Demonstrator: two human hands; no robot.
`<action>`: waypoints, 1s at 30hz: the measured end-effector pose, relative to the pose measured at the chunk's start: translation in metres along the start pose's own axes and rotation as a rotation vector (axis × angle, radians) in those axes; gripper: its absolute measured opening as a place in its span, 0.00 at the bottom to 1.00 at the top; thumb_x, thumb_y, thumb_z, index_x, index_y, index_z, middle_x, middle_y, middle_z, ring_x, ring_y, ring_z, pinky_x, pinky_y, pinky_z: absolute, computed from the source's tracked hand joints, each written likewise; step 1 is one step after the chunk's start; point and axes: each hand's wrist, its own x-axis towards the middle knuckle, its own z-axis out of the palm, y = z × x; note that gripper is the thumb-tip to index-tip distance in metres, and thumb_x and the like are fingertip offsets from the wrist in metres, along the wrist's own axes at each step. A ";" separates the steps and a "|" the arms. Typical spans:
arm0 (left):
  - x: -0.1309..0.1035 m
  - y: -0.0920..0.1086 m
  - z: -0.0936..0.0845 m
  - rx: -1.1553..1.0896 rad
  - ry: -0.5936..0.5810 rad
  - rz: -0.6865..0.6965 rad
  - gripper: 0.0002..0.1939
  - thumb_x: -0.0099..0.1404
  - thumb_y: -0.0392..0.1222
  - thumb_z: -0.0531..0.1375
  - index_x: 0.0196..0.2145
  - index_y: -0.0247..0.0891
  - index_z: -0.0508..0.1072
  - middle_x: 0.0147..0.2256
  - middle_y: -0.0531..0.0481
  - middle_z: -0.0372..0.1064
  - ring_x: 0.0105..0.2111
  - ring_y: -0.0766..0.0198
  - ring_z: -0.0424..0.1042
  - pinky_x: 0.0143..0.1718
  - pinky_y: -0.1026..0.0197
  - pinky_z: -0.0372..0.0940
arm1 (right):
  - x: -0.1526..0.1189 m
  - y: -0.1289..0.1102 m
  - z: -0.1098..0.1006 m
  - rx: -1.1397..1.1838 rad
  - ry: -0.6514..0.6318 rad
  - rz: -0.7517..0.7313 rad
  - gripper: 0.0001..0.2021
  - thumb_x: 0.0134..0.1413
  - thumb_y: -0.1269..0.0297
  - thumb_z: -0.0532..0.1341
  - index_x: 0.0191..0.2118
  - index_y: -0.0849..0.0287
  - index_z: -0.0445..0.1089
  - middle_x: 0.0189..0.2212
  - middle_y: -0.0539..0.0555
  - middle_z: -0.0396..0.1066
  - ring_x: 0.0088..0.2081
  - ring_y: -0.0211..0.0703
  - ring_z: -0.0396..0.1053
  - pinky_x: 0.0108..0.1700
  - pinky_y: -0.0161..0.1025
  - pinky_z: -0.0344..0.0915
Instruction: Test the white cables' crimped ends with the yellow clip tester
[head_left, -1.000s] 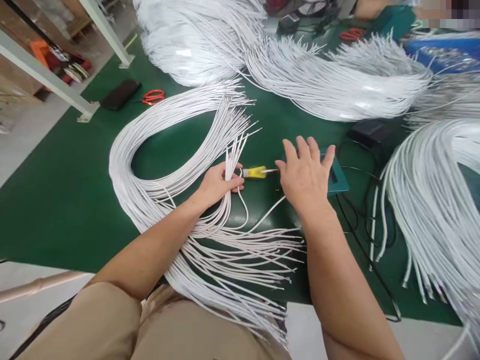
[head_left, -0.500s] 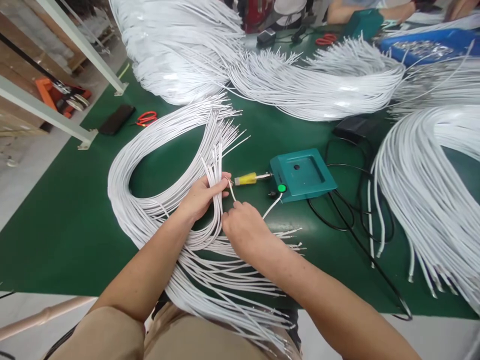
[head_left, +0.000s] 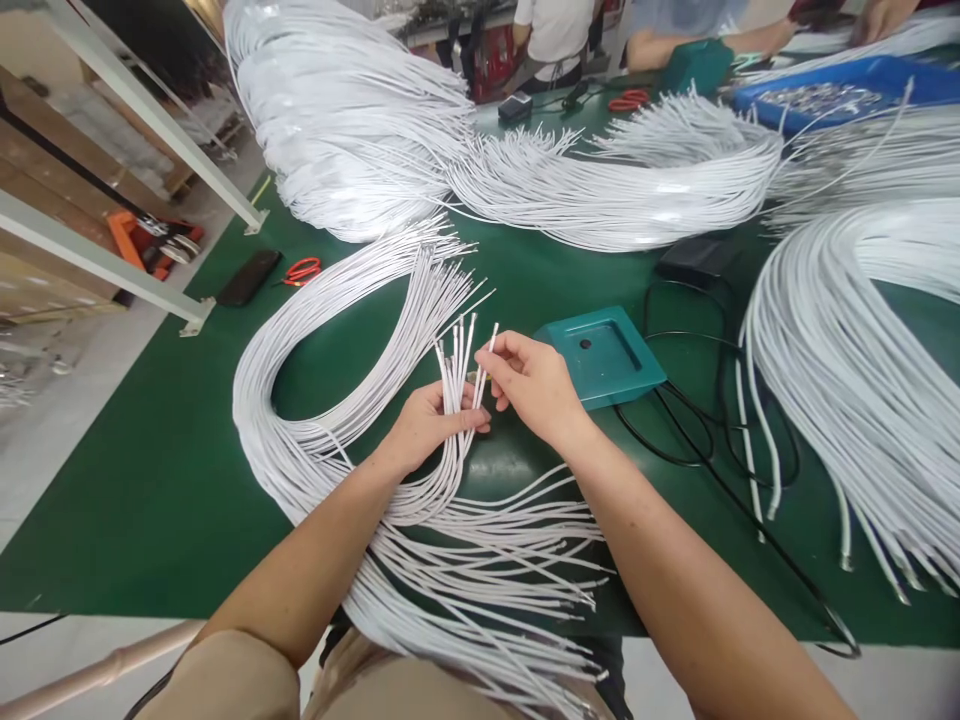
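Observation:
My left hand is closed round a small bunch of white cables, their ends pointing up and away from me. At the right side of that bunch, my right hand pinches a single white cable near its end. Behind the right hand stands a teal soldering-style device with a shallow square tray on top. My right hand hides its front and most of its yellow-handled tool. A long looped bundle of white cables lies under and left of my hands, its loose ends fanning out to the right.
Large white cable bundles lie at the back, with another bundle at right. Red-handled scissors and a dark phone-like object lie at left. A black cord runs to the front edge. Co-workers' arms show beyond a blue tray.
My right hand has moved up and to the right, from below the cable's end to the top of the bunch. My left hand has shifted slightly right and nearer me, still holding the cables.

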 end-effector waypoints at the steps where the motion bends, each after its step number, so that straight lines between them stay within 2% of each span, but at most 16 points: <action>1: 0.000 0.002 0.001 -0.030 -0.010 -0.003 0.15 0.51 0.43 0.69 0.35 0.34 0.73 0.31 0.48 0.75 0.31 0.62 0.75 0.37 0.60 0.67 | 0.001 0.002 0.002 0.065 -0.005 0.007 0.11 0.51 0.55 0.60 0.28 0.58 0.65 0.19 0.45 0.63 0.18 0.31 0.60 0.21 0.32 0.58; 4: 0.001 0.005 0.002 -0.184 0.021 0.029 0.14 0.54 0.45 0.67 0.36 0.35 0.72 0.35 0.47 0.75 0.36 0.62 0.74 0.40 0.60 0.66 | 0.001 0.006 0.008 0.136 -0.045 0.037 0.13 0.48 0.55 0.63 0.24 0.59 0.65 0.17 0.44 0.62 0.17 0.30 0.56 0.20 0.31 0.55; 7: 0.003 0.006 0.001 -0.255 0.041 0.057 0.16 0.51 0.41 0.69 0.35 0.35 0.69 0.30 0.52 0.72 0.32 0.67 0.73 0.36 0.64 0.64 | 0.000 0.007 0.014 0.117 -0.146 0.058 0.13 0.45 0.56 0.64 0.23 0.61 0.68 0.17 0.46 0.65 0.17 0.29 0.55 0.20 0.31 0.53; 10: 0.003 0.006 0.000 -0.241 0.019 0.075 0.17 0.49 0.37 0.70 0.30 0.35 0.64 0.25 0.56 0.68 0.26 0.71 0.70 0.29 0.67 0.60 | 0.000 0.005 0.016 0.154 -0.134 0.069 0.12 0.45 0.56 0.64 0.24 0.61 0.70 0.18 0.46 0.66 0.17 0.29 0.56 0.20 0.31 0.54; 13: 0.001 0.008 0.002 -0.246 -0.014 0.077 0.18 0.50 0.37 0.69 0.29 0.36 0.61 0.27 0.55 0.67 0.26 0.71 0.70 0.25 0.69 0.57 | 0.001 0.004 0.016 0.204 -0.053 0.080 0.12 0.44 0.56 0.65 0.25 0.60 0.69 0.19 0.47 0.66 0.19 0.31 0.57 0.20 0.32 0.56; 18: 0.002 0.009 0.005 -0.249 0.055 0.081 0.19 0.50 0.39 0.69 0.27 0.36 0.59 0.26 0.56 0.65 0.26 0.72 0.67 0.23 0.70 0.56 | 0.001 0.009 0.019 0.198 -0.103 0.078 0.11 0.44 0.57 0.65 0.26 0.61 0.71 0.20 0.48 0.68 0.19 0.31 0.58 0.20 0.31 0.56; 23: 0.002 0.005 0.004 -0.159 0.101 0.136 0.19 0.50 0.40 0.69 0.30 0.37 0.60 0.26 0.56 0.67 0.23 0.74 0.64 0.21 0.70 0.54 | 0.000 0.009 0.020 0.304 -0.076 0.123 0.09 0.43 0.60 0.66 0.28 0.62 0.72 0.23 0.49 0.70 0.19 0.30 0.59 0.22 0.32 0.58; 27: 0.001 0.004 0.004 -0.089 0.116 0.187 0.18 0.52 0.41 0.67 0.30 0.37 0.59 0.29 0.55 0.69 0.23 0.74 0.65 0.21 0.69 0.55 | 0.001 0.011 0.018 0.454 -0.142 0.191 0.08 0.44 0.62 0.65 0.28 0.63 0.73 0.23 0.50 0.70 0.20 0.29 0.59 0.24 0.32 0.56; 30: 0.000 0.005 0.004 -0.083 0.108 0.204 0.17 0.55 0.41 0.66 0.30 0.38 0.58 0.29 0.54 0.70 0.24 0.72 0.67 0.21 0.69 0.56 | 0.002 0.015 0.017 0.636 -0.221 0.291 0.08 0.41 0.63 0.66 0.26 0.64 0.72 0.19 0.48 0.66 0.21 0.29 0.58 0.24 0.31 0.55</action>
